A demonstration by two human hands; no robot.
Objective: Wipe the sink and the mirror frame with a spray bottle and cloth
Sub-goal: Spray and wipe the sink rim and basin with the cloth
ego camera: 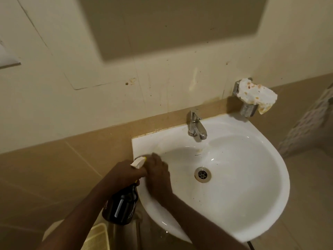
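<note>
My left hand grips the neck of a dark spray bottle with a white and yellow spray head, held just off the left rim of the white sink. My right hand lies over the sink's left rim, its fingers curled round the front of the bottle's nozzle. A crumpled white cloth with brownish spots sits on a metal holder at the wall behind the sink's right corner. The mirror hangs on the wall above; its frame looks blurred.
A chrome tap stands at the back of the basin, and the drain is in the middle. Tan tiles line the wall below the cream paint. A yellowish ribbed object lies below the bottle. Patterned fabric hangs at the right.
</note>
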